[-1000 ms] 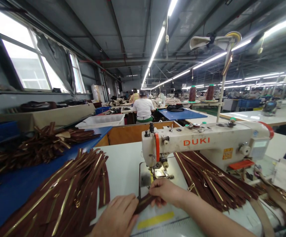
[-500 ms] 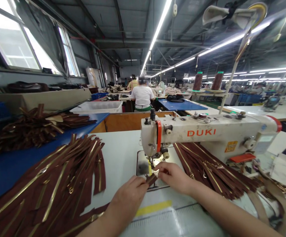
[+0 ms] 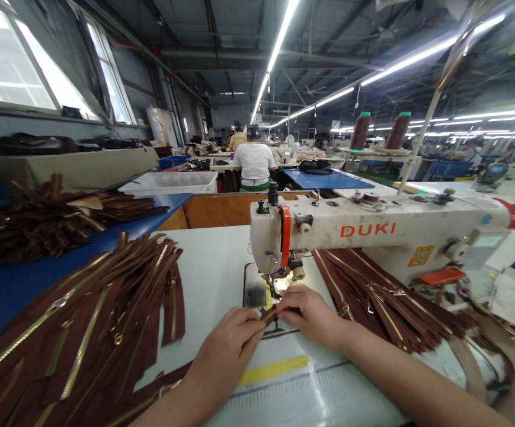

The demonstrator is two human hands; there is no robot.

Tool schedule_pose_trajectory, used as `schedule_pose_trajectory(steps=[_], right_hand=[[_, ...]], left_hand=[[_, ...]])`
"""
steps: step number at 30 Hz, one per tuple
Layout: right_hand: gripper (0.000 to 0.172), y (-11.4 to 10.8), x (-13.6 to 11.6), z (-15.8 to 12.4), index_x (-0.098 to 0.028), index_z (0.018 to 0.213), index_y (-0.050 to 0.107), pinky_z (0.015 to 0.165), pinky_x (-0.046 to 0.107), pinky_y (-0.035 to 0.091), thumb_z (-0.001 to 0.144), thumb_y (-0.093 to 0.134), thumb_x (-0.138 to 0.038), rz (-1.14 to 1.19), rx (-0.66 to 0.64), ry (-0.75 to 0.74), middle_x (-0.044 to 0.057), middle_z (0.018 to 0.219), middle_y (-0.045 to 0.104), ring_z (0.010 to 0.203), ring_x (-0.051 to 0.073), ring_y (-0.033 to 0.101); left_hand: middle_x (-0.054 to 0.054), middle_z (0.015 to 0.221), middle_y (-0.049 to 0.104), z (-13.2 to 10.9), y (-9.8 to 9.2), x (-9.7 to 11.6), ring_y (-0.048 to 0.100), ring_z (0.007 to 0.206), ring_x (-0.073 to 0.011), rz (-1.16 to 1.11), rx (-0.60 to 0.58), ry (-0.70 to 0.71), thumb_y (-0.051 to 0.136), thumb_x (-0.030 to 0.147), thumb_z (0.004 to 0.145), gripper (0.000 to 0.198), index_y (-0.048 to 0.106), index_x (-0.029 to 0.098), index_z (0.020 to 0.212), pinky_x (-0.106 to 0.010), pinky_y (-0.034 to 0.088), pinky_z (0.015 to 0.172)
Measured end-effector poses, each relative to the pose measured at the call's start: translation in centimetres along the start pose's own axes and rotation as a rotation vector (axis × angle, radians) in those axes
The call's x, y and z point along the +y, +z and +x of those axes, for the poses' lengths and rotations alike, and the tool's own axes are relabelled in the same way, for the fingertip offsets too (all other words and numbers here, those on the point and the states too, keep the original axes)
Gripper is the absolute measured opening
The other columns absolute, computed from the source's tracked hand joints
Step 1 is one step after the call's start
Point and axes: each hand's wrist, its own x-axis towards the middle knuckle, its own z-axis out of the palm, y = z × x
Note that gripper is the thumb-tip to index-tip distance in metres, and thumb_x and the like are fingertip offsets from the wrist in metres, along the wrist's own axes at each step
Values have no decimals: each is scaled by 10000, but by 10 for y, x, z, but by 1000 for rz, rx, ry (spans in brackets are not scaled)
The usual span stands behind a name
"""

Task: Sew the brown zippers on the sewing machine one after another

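My left hand [image 3: 233,339] and my right hand [image 3: 313,315] are close together in front of the needle area of a white sewing machine [image 3: 319,228]. Both pinch the end of a brown zipper [image 3: 269,315], fingertips closed on it from either side. It lies just over the metal needle plate [image 3: 253,290], near the presser foot. My fingers hide part of it. A strip of brown zipper tape with gold teeth shows beside my left wrist.
A heap of brown zippers [image 3: 137,302] with gold teeth covers the table's left. More zippers [image 3: 373,296] lie behind and right of the needle. Further brown strips [image 3: 61,228] rest on a blue table. Ahead, a person in a white shirt [image 3: 253,163] sits facing away.
The zipper end between my fingers has tilted slightly, and my right fingers have come a little nearer my left. The whole view has shifted slightly.
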Motion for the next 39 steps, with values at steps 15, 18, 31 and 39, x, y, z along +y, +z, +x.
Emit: schedule_pose_trajectory(steps=[15, 18, 31, 39], right_hand=[[141, 11, -6, -1, -172, 717, 648, 695, 253, 380, 793, 570, -83, -92, 64, 192, 12, 737, 593, 788, 160, 534], [130, 12, -8, -1, -170, 723, 641, 693, 259, 374, 796, 565, -95, -127, 69, 200, 19, 752, 590, 788, 163, 533], [99, 13, -13, -1, -175, 774, 614, 718, 281, 370, 834, 547, -133, -240, 41, 228, 32, 811, 588, 830, 180, 516], [106, 11, -15, 1, -171, 821, 632, 742, 289, 365, 855, 536, -141, -279, -4, 217, 41, 841, 602, 850, 187, 520]], left_hand=[[-53, 940, 645, -1, -3, -2, 582, 903, -191, -26, -63, -31, 393, 63, 832, 403, 670, 230, 1071, -324, 529, 805], [-52, 942, 634, -2, -2, -1, 575, 900, -191, 9, -44, 12, 382, 47, 826, 399, 667, 224, 1041, -325, 528, 800], [-61, 976, 606, -7, 7, -4, 544, 892, -219, 232, -189, 67, 375, 37, 845, 413, 593, 213, 1148, -394, 514, 825], [-66, 945, 604, 18, -15, 14, 566, 906, -216, 148, -450, -109, 383, 69, 833, 331, 656, 190, 976, -357, 477, 851]])
